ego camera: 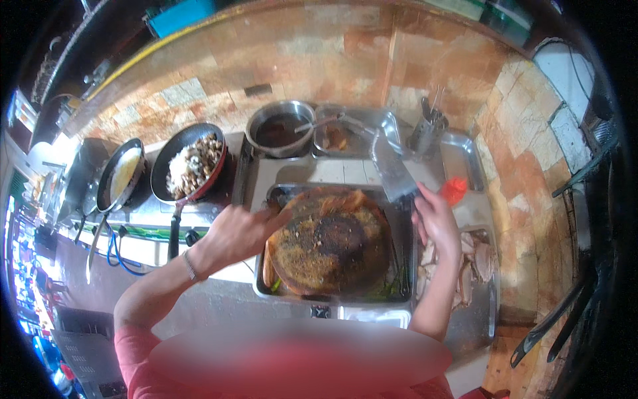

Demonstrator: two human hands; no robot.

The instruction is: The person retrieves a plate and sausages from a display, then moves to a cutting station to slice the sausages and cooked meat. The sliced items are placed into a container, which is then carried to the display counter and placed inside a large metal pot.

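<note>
My right hand [438, 217] grips the handle of a cleaver [391, 167], its broad metal blade raised and pointing away from me. My left hand [238, 230] is at the left edge of a round wooden chopping block [331, 244]. Its fingers reach over the rim and are blurred, so whether they hold anything is unclear. The block's worn, dark-stained top carries small crumbs of food. It sits in a rectangular metal tray [406, 239], where green chilies [394, 285] show beside the block.
A frying pan [189, 162] of diced food and another pan [121, 172] with yellowish contents are at left. Behind the block are a pot [280, 129] of dark liquid and a steel tray [344, 134]. Meat pieces [466, 269] lie at right, near a utensil holder [428, 130].
</note>
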